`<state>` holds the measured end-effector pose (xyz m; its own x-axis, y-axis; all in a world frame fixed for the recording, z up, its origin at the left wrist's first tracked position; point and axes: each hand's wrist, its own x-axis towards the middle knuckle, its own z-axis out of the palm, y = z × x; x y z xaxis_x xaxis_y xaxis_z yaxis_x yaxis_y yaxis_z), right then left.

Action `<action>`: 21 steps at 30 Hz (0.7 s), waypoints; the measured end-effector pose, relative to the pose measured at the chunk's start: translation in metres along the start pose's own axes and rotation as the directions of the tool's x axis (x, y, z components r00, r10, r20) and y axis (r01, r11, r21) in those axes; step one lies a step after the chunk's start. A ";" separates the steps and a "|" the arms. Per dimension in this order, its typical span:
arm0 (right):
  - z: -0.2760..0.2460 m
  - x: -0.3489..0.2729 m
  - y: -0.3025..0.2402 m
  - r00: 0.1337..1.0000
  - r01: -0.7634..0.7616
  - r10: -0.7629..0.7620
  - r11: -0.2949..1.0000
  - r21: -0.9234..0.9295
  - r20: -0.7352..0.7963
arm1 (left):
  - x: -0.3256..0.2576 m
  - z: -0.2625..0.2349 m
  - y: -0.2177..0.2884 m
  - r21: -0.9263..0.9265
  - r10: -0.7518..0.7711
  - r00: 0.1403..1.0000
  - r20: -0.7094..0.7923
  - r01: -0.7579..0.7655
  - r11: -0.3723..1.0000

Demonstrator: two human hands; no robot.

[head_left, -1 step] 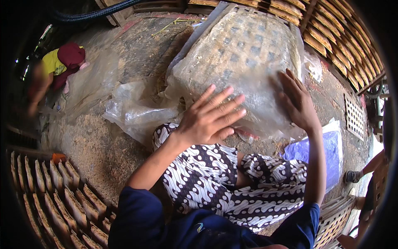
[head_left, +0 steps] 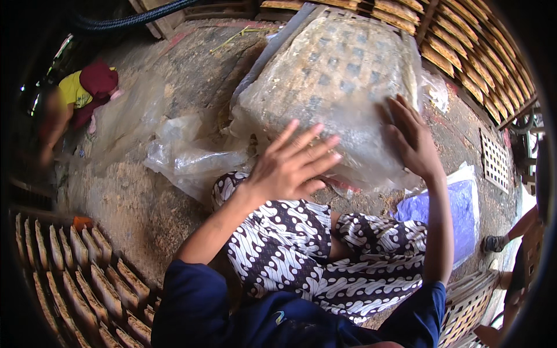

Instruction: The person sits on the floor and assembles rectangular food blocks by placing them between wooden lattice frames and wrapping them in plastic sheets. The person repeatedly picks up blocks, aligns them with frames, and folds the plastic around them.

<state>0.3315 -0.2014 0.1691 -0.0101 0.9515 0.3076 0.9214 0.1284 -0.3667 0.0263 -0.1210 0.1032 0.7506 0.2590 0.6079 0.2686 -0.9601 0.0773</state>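
While both hands rest on it, the woven bamboo tray stands tilted at twelve o'clock from the seated person's lap, still wrapped in a clear plastic sheet clouded by moisture. The left hand lies flat with fingers spread against the lower left of the sheet, gripping nothing. The right hand is likewise open, palm pressed to the sheet's right side. By judgement, the work is at an early or middle stage: the plastic covers the whole tray face, and a loose crumpled part of it trails onto the ground at nine o'clock; none of the tray's surface is bared.

Count: one wrapped tray, two hands on it. Beneath the hands lies the person's black-and-white patterned skirt. One blue-purple flat sheet lies at three o'clock. Racks of tan slabs stand at seven o'clock and at one o'clock; the slabs are too many and too bent by the lens to count. One other person in a yellow top crouches at ten o'clock, well apart on the dirt floor.
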 end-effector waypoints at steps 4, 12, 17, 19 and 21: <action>0.003 -0.008 0.006 0.993 -0.026 0.034 0.997 0.073 -0.113 | -0.040 -0.003 -0.079 0.187 -0.287 0.923 -0.255 0.338 0.922; 0.018 -0.013 0.025 0.975 0.001 0.015 0.997 0.075 -0.220 | -0.031 -0.021 -0.094 -0.457 -0.703 0.645 -0.299 0.550 0.699; 0.006 -0.038 0.004 0.967 0.018 0.002 0.997 0.075 -0.257 | -0.009 -0.011 -0.082 -0.266 -0.491 0.846 -0.206 0.435 0.860; 0.007 -0.050 0.003 0.985 0.006 -0.003 1.000 0.016 -0.174 | -0.016 -0.010 -0.087 -0.249 -0.517 0.839 -0.170 0.471 0.846; 0.007 -0.057 0.005 0.990 -0.018 0.018 1.000 0.002 -0.142 | -0.016 -0.009 -0.091 -0.245 -0.547 0.821 -0.165 0.503 0.829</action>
<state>0.3341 -0.2530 0.1431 0.0621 0.9041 0.4227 0.9207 0.1116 -0.3740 -0.0157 -0.0384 0.0941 0.3699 0.7202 0.5870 0.4520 -0.6914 0.5636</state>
